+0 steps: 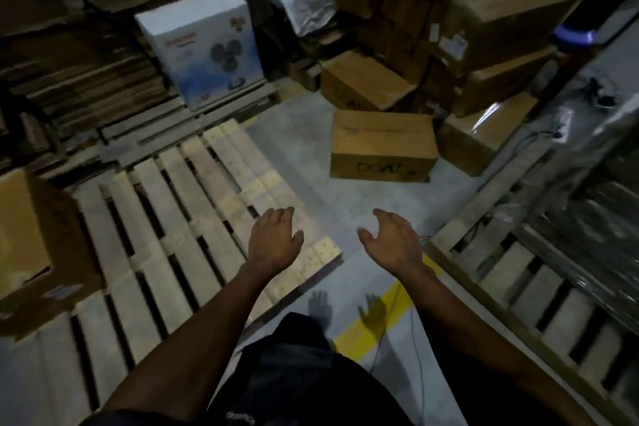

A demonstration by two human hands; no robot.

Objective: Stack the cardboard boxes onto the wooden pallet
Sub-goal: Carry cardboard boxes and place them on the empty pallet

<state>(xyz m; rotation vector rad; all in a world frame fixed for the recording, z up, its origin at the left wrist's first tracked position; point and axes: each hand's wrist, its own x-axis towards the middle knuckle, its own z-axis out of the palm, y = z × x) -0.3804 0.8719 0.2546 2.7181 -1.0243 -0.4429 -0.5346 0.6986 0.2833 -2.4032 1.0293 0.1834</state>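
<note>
A cardboard box [382, 145] stands on the grey floor [304, 156] at about 1 o'clock from the hands, upright, with dark handwriting on its near side. It touches no hand. The wooden pallet [179, 218] lies flat on the floor at 9 to 10 o'clock, its light slats running away from the person, and its near right corner is just under the left hand. One box [31, 235] already sits on the pallet at its left edge, at 9 o'clock.

Both hands are held out in front of the body and hold nothing. The left hand [275, 239] is palm down with the fingers loosely bent. The right hand [392, 239] is turned a little inward, fingers relaxed and thumb spread apart.

Behind the near box, at 12 to 1 o'clock, more brown boxes [484, 31] are piled, one of them tilted [363, 83]. A white fan box [204, 45] stands at 11 o'clock, beside stacks of flat cardboard [79, 45]. A second pallet [539, 294] lies at 3 o'clock, and a yellow line [377, 318] crosses the floor near the person's legs.
</note>
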